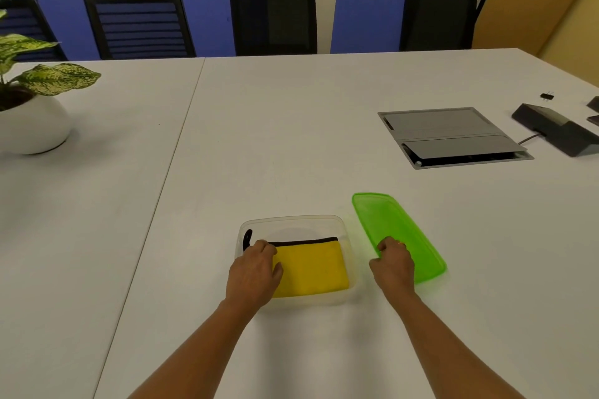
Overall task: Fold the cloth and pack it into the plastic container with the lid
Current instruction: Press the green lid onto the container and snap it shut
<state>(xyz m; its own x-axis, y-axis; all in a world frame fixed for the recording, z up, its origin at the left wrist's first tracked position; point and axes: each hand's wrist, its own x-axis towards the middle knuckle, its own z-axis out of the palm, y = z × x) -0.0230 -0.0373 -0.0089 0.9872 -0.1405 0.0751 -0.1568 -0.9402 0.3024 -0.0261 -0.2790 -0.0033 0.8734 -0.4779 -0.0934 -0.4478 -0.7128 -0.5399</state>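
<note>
the cloth (311,266) is folded into a yellow rectangle with a black trim along its far edge, and it lies flat inside the clear container (291,219), filling most of the floor. a short black loop pokes out at the far left corner. the left grip (256,269) sits over the cloth's left end, fingers curled round it and thumb lying on the yellow face, so it looks to be grasping the cloth while settling it. the right grip (393,261) is on the near left edge of the green lid (389,220), fingers curled over the top and thumb at the rim, seemingly grasping it. the lid lies flat on the worktop (291,139) just beside the container, angled away to the right.

folding and packing look done; the step in hand is closing up. next, the left grip should let go and come clear of the container, perhaps steadying its wall. the right must lift the lid, turn it square to the rim, set it down and press round the edges.
</note>
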